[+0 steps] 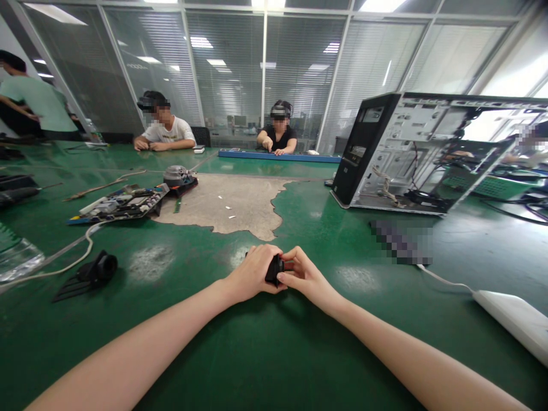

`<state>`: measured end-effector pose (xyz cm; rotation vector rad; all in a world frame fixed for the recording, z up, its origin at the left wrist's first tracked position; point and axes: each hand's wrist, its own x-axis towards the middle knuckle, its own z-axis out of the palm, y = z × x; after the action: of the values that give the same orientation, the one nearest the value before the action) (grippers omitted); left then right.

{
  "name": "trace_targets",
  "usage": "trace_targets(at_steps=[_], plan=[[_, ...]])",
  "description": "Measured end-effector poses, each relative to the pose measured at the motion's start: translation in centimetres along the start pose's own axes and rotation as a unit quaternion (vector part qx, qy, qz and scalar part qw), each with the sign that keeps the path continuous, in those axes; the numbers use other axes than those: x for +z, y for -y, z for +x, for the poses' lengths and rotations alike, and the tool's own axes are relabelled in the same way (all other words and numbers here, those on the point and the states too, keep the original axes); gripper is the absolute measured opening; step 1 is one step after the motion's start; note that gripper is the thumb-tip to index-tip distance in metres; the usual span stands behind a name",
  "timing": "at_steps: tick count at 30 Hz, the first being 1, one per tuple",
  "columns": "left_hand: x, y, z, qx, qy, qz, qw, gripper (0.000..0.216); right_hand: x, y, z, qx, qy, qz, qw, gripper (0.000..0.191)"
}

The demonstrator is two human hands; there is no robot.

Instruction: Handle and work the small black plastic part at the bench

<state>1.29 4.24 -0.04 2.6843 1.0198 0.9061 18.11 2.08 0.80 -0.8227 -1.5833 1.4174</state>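
A small black part [273, 272] is held between both hands over the green tabletop [274, 354]. My left hand [252, 270] wraps round it from the left, hiding most of it. From the right, the thumb and fingers of my right hand [307, 278] pinch its right end. Its exact kind does not show. Farther left lies a black plastic piece [101, 267] with a round end and thin prongs, apart from both hands.
Ahead is a bare, torn patch [240, 200] of tabletop with white scraps. A circuit board [132, 206] lies at left, near a round grey part [178, 176]. An opened computer case [368, 154] stands at right, beyond a white block [514, 319] with a cable. Coworkers sit opposite.
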Motion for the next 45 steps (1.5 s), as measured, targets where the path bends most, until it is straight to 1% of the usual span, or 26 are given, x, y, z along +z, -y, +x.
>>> trace_targets(at_steps=[6, 12, 16, 19, 24, 30, 33, 37, 41, 45], plan=[[-0.11, 0.02, 0.0, 0.002, 0.007, -0.001, 1.0, 0.058, 0.04, -0.15, 0.1, -0.004, -0.028, -0.005, 1.0, 0.024], [-0.08, -0.05, 0.08, 0.008, 0.005, -0.002, 1.0, 0.056, -0.08, -0.52, 0.35, 0.011, -0.035, -0.038, 0.999, 0.026], [-0.09, -0.07, 0.06, 0.005, 0.002, -0.002, 1.0, 0.055, -0.28, -0.39, 0.18, 0.012, -0.002, -0.02, 1.0, 0.025], [-0.09, -0.03, 0.03, 0.002, 0.004, 0.0, 1.0, 0.054, -0.29, -0.28, -0.03, 0.004, 0.016, 0.009, 1.0, 0.029], [-0.03, 0.04, 0.01, 0.006, 0.001, 0.003, 1.0, 0.057, -0.05, -0.29, 0.04, -0.001, -0.012, 0.004, 1.0, 0.024], [-0.15, -0.12, 0.02, 0.007, 0.007, 0.002, 1.0, 0.056, -0.05, -0.38, 0.33, 0.014, -0.032, -0.026, 0.999, 0.027], [-0.23, -0.29, 0.0, 0.004, 0.005, 0.003, 1.0, 0.052, -0.16, -0.27, 0.22, 0.018, -0.011, -0.02, 1.0, 0.026], [-0.34, -0.56, -0.03, 0.0, -0.005, 0.011, 1.0, 0.05, -0.19, -0.15, -0.03, 0.01, 0.011, 0.003, 1.0, 0.03], [-0.54, -0.8, 0.0, 0.0, -0.008, 0.007, 1.0, 0.053, -0.03, -0.08, -0.01, 0.003, -0.011, -0.012, 1.0, 0.023], [-0.62, -0.83, 0.1, -0.006, -0.004, 0.0, 1.0, 0.054, 0.01, 0.0, 0.21, 0.011, -0.033, -0.025, 0.999, 0.025]])
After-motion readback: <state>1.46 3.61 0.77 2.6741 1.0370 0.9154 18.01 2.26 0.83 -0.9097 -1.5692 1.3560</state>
